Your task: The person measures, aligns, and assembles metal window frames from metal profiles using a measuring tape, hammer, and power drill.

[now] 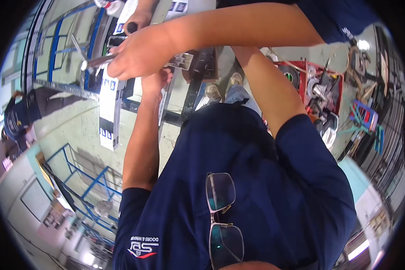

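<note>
My left hand (154,84) is at a long white profile (109,103) printed with dark labels, its fingers curled. What those fingers hold is hidden, since a co-worker's hand (137,54) covers part of it. That co-worker's hand grips a metal tool (94,62) with two spread arms, resembling pliers or scissors. Farther up, another hand (140,19) is beside a dark round knob or handle (132,27). My right forearm (274,85) reaches upward and passes behind the co-worker's forearm, which hides my right hand.
A red tool bin (342,87) full of tools stands at the right. Blue metal racks (83,193) are at the left, where another person (20,112) stands. A dark frame (173,117) lies below the work. Eyeglasses (220,198) hang from my shirt.
</note>
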A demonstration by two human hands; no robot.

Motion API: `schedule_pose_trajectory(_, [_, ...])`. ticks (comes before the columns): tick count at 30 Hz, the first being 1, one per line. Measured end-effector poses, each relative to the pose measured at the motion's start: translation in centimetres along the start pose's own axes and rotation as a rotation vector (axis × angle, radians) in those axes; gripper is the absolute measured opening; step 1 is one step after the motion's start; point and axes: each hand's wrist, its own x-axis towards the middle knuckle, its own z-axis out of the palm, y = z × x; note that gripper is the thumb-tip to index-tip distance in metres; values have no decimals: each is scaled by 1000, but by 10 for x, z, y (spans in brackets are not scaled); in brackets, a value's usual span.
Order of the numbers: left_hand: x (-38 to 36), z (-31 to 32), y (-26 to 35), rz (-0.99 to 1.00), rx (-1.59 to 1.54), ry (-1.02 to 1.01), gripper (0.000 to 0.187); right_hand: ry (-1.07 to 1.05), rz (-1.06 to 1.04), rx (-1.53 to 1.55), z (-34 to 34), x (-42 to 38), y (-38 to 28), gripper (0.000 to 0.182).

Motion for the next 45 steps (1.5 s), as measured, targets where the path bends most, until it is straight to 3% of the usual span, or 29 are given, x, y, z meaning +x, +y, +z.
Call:
schedule_pose_trajectory(1, [1,1,-1,-12,9,20,36,104,322,194,15,-64,2,20])
schedule_pose_trajectory(3, [-6,6,5,-24,41,59,39,727,1204,989,53,-227,-15,27])
schedule_pose_trajectory(4, [-4,5,3,-27,52,58,41,944,1643,918,22,-218,-48,24])
schedule_pose_trajectory(5, [-3,4,2,-30,65,58,42,984,1668,908,15,-229,-71,24])
schedule_pose_trajectory(7, [2,0,-2,-32,88,38,46,821,1915,864,7,-257,-110,30])
schedule_pose_trajectory(9, [8,-7,-5,-20,31,10,44,886,1920,892,24,-279,-130,30])
schedule_pose_trajectory(11, [3,-6,-5,-1,107,21,46,703,2002,977,50,-294,-140,32])
schedule_pose_trajectory(13, [6,-8,-2,4,89,-1,47,796,2019,1035,76,-293,-138,33])
schedule_pose_trajectory(15, [4,-8,3,-22,96,-14,46,681,1980,1352,111,-295,-123,34])
schedule_pose_trajectory(16, [0,-4,6,-37,104,-3,46,578,1889,1274,128,-295,-116,38])
schedule_pose_trajectory(17, [-3,-2,7,-50,104,8,45,603,1874,1302,139,-289,-110,38])
schedule_pose_trajectory(19, [-8,4,10,-38,107,23,44,600,1820,1735,157,-278,-95,39])
schedule_pose_trajectory(21, [-13,9,12,-42,97,31,44,558,1735,1877,169,-276,-84,45])
schedule_pose_trajectory(24, [-11,9,11,-45,82,56,44,484,1354,2227,218,-273,-68,48])
schedule_pose_trajectory(25, [-12,8,11,-39,86,55,44,484,1340,2239,222,-270,-68,48])
schedule_pose_trajectory(27, [-13,8,11,-33,86,53,44,583,1097,2355,227,-268,-63,30])
schedule_pose_trajectory(28, [-13,8,10,-30,86,53,44,583,1092,2358,226,-264,-59,30])
schedule_pose_trajectory(30, [-12,7,10,-29,86,54,44,370,1289,2139,223,-256,-50,46])
schedule_pose_trajectory(34, [-13,7,8,-15,98,60,44,302,1294,2090,207,-241,-45,41])
schedule_pose_trajectory(36, [-14,7,8,-9,98,68,43,445,1065,2150,200,-239,-49,36])
schedule_pose_trajectory(37, [-14,6,8,-14,99,64,43,441,1062,2151,201,-236,-49,36])
schedule_pose_trajectory(39, [-12,6,9,-14,101,58,42,579,1039,2486,203,-227,-48,25])
schedule_pose_trajectory(40, [-13,7,9,-20,93,56,42,651,987,2576,238,-221,-42,25])
schedule_pose_trajectory(43, [-12,5,8,-21,82,53,42,710,903,2750,260,-215,-39,23])
schedule_pose_trajectory(45, [-10,1,7,-28,84,27,41,722,869,2705,257,-213,-42,22])
